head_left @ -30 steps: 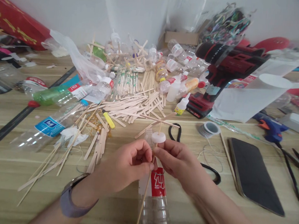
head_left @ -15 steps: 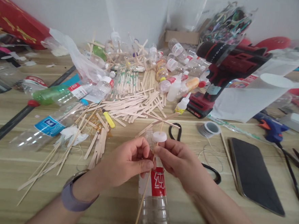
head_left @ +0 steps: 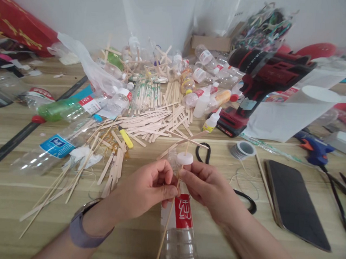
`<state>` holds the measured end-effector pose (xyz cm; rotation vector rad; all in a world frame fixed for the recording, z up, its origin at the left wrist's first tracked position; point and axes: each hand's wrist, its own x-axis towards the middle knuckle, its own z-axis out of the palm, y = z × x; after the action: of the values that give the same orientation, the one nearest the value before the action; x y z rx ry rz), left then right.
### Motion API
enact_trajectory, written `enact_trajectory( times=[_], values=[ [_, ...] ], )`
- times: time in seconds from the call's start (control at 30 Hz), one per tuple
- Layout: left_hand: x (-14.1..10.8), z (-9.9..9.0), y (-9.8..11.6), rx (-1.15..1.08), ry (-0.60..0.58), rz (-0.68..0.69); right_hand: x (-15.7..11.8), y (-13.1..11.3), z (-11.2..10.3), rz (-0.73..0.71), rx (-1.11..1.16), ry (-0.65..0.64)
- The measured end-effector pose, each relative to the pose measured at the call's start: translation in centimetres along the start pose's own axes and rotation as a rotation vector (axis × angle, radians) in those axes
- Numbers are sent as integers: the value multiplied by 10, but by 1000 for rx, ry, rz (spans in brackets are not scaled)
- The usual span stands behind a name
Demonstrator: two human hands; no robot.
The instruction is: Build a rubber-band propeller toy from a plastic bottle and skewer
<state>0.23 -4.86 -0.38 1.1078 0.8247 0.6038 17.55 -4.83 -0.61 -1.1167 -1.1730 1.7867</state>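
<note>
A wooden tabletop is carrying everything here. A clear, red-labelled bottle is showing at the near edge, its upper part half hidden and the view leaving unclear whether it is standing or lying; it is probably light, slick and easily dented. In front of it a thin wooden skewer is slanting upward and away. The left hand is curling beside the skewer, its thumb tip at the shaft, though whether it is clamping there cannot be told. The right hand is pinching the skewer's upper part between thumb and forefinger. The wood is likely weighing little, feeling stiff and dry, and risking a snap if bent, so a fingertip hold on the shaft seems best. Two flat sticks are crossing at its far end, looking easy to twist askew. Just below them a white cap is apparently encircling the shaft.
</note>
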Motion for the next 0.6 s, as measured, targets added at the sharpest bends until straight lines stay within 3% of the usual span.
enact_trajectory(
  times=[0.6],
  values=[
    [-1,0,-4,-67,39,-16,0,1,1,32,-16,39]
  ],
)
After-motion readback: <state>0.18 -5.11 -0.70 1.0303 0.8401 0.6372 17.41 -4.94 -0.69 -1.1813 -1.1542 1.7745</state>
